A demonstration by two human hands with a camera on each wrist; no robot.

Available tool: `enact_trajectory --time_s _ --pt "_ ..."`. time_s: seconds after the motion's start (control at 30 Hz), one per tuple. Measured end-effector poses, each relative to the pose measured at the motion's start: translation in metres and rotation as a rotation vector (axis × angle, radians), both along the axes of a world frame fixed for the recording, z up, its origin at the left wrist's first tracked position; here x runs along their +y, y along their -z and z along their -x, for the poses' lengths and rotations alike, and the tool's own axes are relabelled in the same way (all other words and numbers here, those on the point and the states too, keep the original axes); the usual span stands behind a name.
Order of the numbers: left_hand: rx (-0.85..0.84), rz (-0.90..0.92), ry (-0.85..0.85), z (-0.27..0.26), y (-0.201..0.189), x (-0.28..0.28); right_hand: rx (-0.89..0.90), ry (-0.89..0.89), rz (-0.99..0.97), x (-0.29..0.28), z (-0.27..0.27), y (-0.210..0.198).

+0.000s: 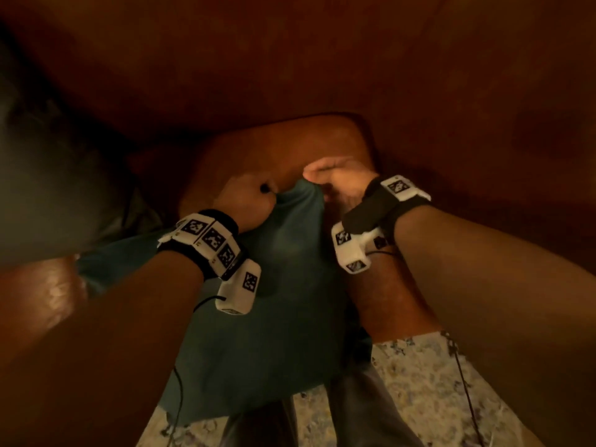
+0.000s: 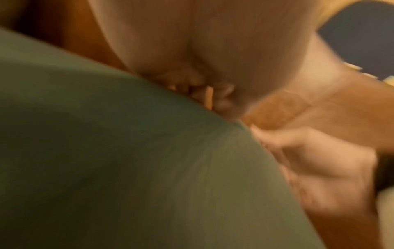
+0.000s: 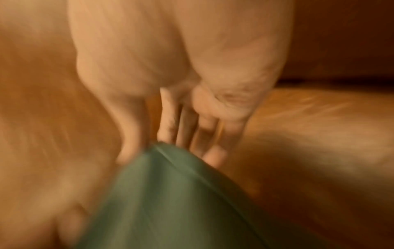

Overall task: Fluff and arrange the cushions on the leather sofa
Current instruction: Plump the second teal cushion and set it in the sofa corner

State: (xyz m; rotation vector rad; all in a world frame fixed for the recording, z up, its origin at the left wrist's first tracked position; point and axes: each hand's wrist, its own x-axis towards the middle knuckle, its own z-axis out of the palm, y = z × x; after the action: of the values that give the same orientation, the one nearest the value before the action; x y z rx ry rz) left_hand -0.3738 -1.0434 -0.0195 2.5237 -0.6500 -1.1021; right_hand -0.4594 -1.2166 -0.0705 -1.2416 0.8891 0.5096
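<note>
Both hands, left hand point(image 1: 248, 201) and right hand point(image 1: 338, 179), are pinching the teal cushion point(image 1: 274, 317) by its far corner, long axis running sofa point(image 1: 290, 75)-ward; the right wrist view alone is showing its seam

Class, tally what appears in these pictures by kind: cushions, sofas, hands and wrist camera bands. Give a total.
Green cushion: 1
Leather sofa: 1
Hands: 2, left hand and right hand
Wrist camera bands: 2
Total: 6

Bare leather seat point(image 1: 322, 140) lies open beyond both hands; the sofa backrest point(image 1: 290, 59) walls it off behind. The green cushion point(image 1: 274, 317) fills the space between the forearms, and a dark cushion point(image 1: 48, 188) blocks the left side
</note>
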Motion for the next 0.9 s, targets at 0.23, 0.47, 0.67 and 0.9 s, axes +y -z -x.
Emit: enact_trajectory --time_s 0.23,0.47,0.67,0.9 --pt "0.235 -0.081 0.154 -0.008 -0.001 -0.025 -0.085 -0.088 0.185 -0.001 0.024 -0.018" --pt "0.440 -0.093 0.237 -0.012 0.001 -0.033 -0.177 0.146 0.336 0.027 0.037 -0.012" --pt "0.416 0.024 -0.067 -0.001 0.009 -0.032 -0.118 0.210 0.362 0.032 0.045 -0.004" --pt "0.132 0.216 -0.199 -0.033 -0.004 -0.056 -0.170 0.254 0.286 0.057 0.083 0.006"
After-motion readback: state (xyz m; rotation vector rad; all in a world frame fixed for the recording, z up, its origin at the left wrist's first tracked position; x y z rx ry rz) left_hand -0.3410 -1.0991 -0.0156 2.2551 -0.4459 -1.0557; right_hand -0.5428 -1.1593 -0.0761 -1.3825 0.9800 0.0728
